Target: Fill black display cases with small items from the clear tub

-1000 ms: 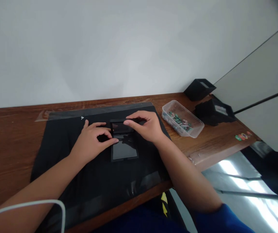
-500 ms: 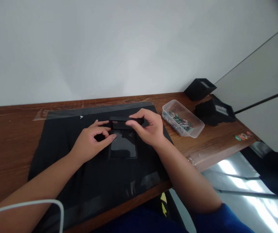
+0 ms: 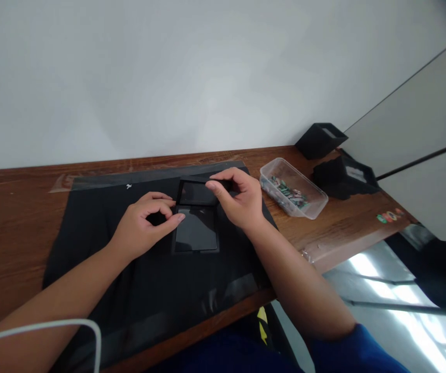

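a person's bare hands work at a hinged black compact case [image 3: 196, 232], opened on a black mat [image 3: 161, 295] that covers part of a wood-grain bench [image 3: 9, 223]. the right hand [image 3: 242, 201] pinches the upper right corner of the raised lid [image 3: 195, 194] between thumb and fingers. the left hand [image 3: 141, 225] curves at the case's left side, its thumb tip at the upper left corner of the base and its fingertips beside the hinge; whether it grips cannot be told. to the right, a clear plastic tub [image 3: 314, 202] holds small green and pinkish pieces [image 3: 287, 190], near two black boxes [image 3: 318, 145] toward the bench's far right corner. a white scrap [image 3: 128, 186] lies at the mat's far edge, and a white cable [image 3: 52, 325] crosses in front of the left forearm.
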